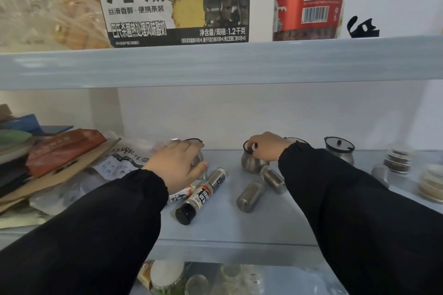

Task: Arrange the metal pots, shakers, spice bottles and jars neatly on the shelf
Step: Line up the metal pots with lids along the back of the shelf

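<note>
A pale blue shelf (pixel 239 225) is seen from above, with both black-sleeved arms reaching onto it. The left hand (pixel 176 165) is laid over a metal pot (pixel 197 151) near the back wall, fingers curled round its side; the grip is closed on that pot. The right hand (pixel 268 146) is set on top of a second pot (pixel 251 161), fingertips pinching at its dark lid; the grip is closed on that pot. A third pot (pixel 340 151), lidded and upright, is seen further right, well apart from the hands, and another lid edge is just visible behind the right wrist.

Between the arms, a black-capped spice bottle (pixel 199 199) is lying on its side, with a second bottle (pixel 179 196) partly hidden under the left wrist. A grinder (pixel 218 176) lies tilted just beside the left thumb. Two metal shakers (pixel 250 196) (pixel 273 178) lie on their sides below the second pot. Packets (pixel 64 151) are piled at the left, and stacked lids (pixel 398 159) at the right
</note>
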A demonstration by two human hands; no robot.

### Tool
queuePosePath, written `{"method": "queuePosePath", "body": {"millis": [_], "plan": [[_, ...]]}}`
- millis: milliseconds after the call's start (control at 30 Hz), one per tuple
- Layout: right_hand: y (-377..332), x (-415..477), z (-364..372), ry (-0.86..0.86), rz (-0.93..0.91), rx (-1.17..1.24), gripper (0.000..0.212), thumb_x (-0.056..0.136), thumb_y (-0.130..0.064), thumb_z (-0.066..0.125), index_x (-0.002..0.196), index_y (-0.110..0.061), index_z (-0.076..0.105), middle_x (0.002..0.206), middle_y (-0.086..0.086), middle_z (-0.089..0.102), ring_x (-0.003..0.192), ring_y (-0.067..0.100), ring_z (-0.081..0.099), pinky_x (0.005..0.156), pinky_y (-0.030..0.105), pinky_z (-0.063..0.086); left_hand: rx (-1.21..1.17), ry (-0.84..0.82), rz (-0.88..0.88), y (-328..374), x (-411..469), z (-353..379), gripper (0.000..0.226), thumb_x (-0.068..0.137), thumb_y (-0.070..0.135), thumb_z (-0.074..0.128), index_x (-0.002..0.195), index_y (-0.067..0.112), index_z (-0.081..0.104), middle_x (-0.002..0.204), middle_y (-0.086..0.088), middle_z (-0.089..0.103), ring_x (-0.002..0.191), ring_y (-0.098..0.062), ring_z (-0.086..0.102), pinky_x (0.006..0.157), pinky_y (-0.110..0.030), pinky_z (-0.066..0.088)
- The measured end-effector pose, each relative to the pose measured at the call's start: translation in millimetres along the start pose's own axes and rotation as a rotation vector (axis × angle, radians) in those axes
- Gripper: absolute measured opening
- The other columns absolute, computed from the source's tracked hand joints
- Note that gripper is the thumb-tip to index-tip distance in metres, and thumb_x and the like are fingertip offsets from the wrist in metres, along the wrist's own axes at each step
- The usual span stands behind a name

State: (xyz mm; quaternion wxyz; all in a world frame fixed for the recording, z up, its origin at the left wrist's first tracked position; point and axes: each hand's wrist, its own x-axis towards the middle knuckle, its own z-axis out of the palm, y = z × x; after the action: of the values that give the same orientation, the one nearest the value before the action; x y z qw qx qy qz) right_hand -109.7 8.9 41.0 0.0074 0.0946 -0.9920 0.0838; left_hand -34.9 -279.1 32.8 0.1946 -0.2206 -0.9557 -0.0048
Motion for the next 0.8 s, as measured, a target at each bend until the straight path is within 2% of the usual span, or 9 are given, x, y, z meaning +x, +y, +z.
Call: {"method": "queuePosePath", "body": {"millis": [67,100,200,300,400,500,600,800], "plan": [[4.6,-0.9,-1.5,-0.020,0.002,-0.014,0.038,0.090,-0.011,0.048,0.122,-0.026,0.060,0.121,0.005,0.059,0.097,0.023,0.056,0.076,0.030,0.042,0.025,-0.013,0.002,3.1,2.5,2.9,0.071,0.086,0.067,0.019,0.142,0.027,0.039,0.139,0.000,0.053,0.131,-0.025,0.043,0.107,-0.045,0.037],[6.9,-1.9,-1.8,-0.020,0.004,-0.008,0.036,0.090,-0.012,0.048,0.121,-0.025,0.059,0.120,0.004,0.059,0.099,0.023,0.056,0.076,0.030,0.042,0.029,-0.018,-0.001,5.3,3.8,3.6,0.073,0.085,0.067,0.018,0.143,0.027,0.038,0.140,0.000,0.052,0.132,-0.025,0.042,0.108,-0.044,0.036],[10.6,-2.5,-0.2,0.017,0.014,0.049,0.020,0.091,-0.028,0.052,0.108,-0.019,0.057,0.101,0.001,0.059,0.091,0.022,0.055,0.067,0.030,0.040,0.048,-0.013,0.001,14.4,5.5,2.3,0.077,0.083,0.068,0.013,0.144,0.027,0.037,0.144,0.001,0.049,0.134,-0.024,0.040,0.108,-0.041,0.033],[12.2,-2.8,3.0,0.069,0.010,0.028,0.023,0.092,-0.036,0.054,0.102,-0.015,0.054,0.089,0.000,0.056,0.085,0.023,0.053,0.060,0.030,0.036,0.033,-0.017,-0.003,20.5,6.5,1.3,0.078,0.081,0.068,0.012,0.143,0.028,0.036,0.147,0.001,0.045,0.135,-0.022,0.038,0.108,-0.041,0.033],[16.2,-1.1,4.6,0.085,0.014,0.015,0.023,0.093,-0.034,0.051,0.112,-0.021,0.055,0.100,0.001,0.061,0.093,0.026,0.058,0.073,0.033,0.043,0.016,-0.025,-0.002,20.9,7.8,3.0,0.079,0.081,0.069,0.014,0.143,0.027,0.037,0.145,0.000,0.048,0.134,-0.023,0.040,0.108,-0.041,0.036],[19.2,-0.7,0.6,0.053,-0.040,-0.043,0.025,0.094,-0.023,0.045,0.112,-0.026,0.061,0.105,-0.001,0.063,0.094,0.025,0.058,0.077,0.030,0.041,0.019,-0.043,-0.011,18.7,10.6,5.6,0.079,0.079,0.070,0.018,0.143,0.027,0.036,0.143,-0.001,0.049,0.133,-0.024,0.041,0.107,-0.043,0.037],[23.5,-3.6,-3.2,0.043,-0.045,-0.023,0.033,0.096,-0.022,0.046,0.125,-0.027,0.061,0.120,0.000,0.062,0.106,0.024,0.058,0.086,0.031,0.043,0.010,-0.046,-0.013,20.6,11.2,7.4,0.081,0.077,0.071,0.021,0.142,0.026,0.037,0.138,-0.003,0.052,0.131,-0.025,0.043,0.106,-0.042,0.038],[24.6,-4.8,-0.5,0.057,-0.028,0.068,0.034,0.092,-0.020,0.046,0.119,-0.033,0.063,0.121,-0.002,0.062,0.104,0.019,0.056,0.087,0.030,0.044,0.003,-0.036,-0.003,22.3,11.7,8.9,0.080,0.078,0.070,0.020,0.141,0.024,0.039,0.128,-0.002,0.058,0.122,-0.025,0.049,0.101,-0.040,0.042]]}}
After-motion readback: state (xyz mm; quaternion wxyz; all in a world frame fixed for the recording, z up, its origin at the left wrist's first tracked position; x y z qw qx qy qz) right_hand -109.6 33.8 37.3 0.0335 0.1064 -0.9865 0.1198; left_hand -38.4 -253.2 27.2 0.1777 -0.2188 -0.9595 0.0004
